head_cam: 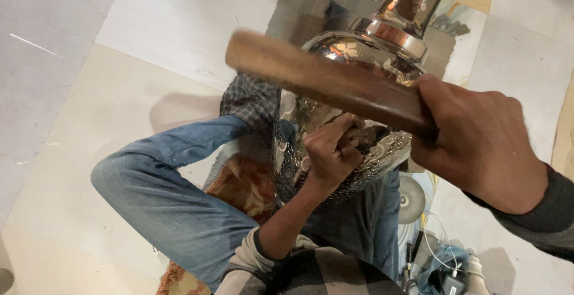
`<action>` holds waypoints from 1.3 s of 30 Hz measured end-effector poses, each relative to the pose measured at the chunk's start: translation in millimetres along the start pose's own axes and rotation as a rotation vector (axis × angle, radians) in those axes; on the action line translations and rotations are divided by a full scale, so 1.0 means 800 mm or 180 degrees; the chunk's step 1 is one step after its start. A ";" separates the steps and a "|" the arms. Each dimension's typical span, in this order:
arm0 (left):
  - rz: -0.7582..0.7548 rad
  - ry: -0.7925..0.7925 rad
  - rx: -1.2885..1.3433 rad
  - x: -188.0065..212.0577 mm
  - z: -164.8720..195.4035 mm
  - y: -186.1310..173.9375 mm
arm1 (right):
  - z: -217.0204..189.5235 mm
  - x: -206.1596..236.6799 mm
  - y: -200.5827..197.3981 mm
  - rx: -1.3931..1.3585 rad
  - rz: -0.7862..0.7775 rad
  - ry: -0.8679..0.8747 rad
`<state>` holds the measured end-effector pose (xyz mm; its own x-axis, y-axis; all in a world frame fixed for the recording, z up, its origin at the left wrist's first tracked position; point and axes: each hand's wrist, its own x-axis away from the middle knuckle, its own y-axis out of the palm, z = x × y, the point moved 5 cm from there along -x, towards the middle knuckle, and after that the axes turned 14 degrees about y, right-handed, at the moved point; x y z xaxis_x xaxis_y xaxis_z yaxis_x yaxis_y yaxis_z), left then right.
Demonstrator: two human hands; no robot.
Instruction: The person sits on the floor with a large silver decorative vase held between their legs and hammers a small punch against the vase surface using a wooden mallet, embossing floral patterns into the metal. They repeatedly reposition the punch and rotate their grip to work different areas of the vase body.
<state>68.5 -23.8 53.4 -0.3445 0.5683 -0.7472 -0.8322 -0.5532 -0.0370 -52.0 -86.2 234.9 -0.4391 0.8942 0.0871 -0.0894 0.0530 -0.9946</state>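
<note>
Seated on the floor, a person braces an engraved metal vessel across denim-clad knees. The right hand, fingers wrapped tight, raises a wooden mallet above it; the left hand pinches a small tool against the patterned surface.

— What is seen of the metal vessel?
— A shiny, engraved silver body with a copper-toned neck is shown, tilted and laid across the lap.
— And the wooden stick?
— It is brown, blurred, and raised slantwise just above the vessel, gripped at its right end.
</note>
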 end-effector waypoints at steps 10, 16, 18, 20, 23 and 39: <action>0.0088 -0.0577 0.0603 -0.007 -0.012 0.001 | 0.056 0.048 0.041 0.0919 -0.0623 0.1013; 0.0057 -0.0860 0.1868 -0.039 -0.028 -0.014 | 0.057 0.109 0.220 -0.4231 0.1119 0.2466; -0.0579 -0.0418 0.1772 -0.054 -0.024 -0.007 | 0.048 0.151 0.305 -0.4906 0.0901 0.2968; -0.1390 -0.0105 0.1565 -0.064 -0.024 0.007 | 0.038 0.200 0.369 -0.5127 0.0568 0.3672; -0.1949 0.0961 0.0757 -0.081 -0.020 0.015 | 0.024 0.242 0.402 -0.5194 0.0526 0.3775; -0.3720 0.1910 0.1321 -0.106 -0.017 0.057 | 0.019 0.239 0.332 -0.3667 0.1103 0.3208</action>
<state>65.5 -105.7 106.4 0.7887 0.1665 -0.5919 -0.6093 0.3405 -0.7161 -173.4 91.8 -11.3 0.5043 0.8265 0.2501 0.7963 -0.3331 -0.5048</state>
